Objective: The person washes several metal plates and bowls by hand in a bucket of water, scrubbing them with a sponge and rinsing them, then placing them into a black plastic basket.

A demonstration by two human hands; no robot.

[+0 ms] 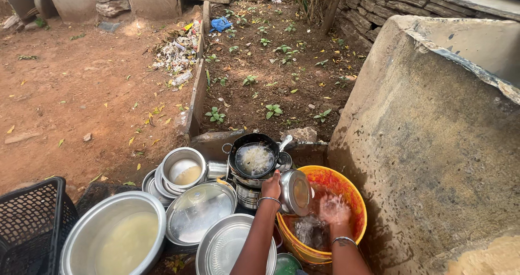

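Note:
My left hand [271, 188] grips a small round steel lid or plate [296, 191], held on edge over the rim of a yellow-orange bucket [355, 199] of water. Inside the bucket, my right hand [334, 209] is blurred, with wet fingers spread just above the water; I cannot tell whether it holds anything. Both wrists wear thin metal bangles. Just behind my left hand sits a black pan [253, 154] with soapy water, stacked on steel vessels.
Steel dishes lie on the ground at left: a large basin of murky water [116, 234], a wide plate [200, 210], a flat plate [225, 248], a bowl stack [183, 169]. A black plastic crate [32, 226] stands far left. A concrete tank wall [433, 134] rises right.

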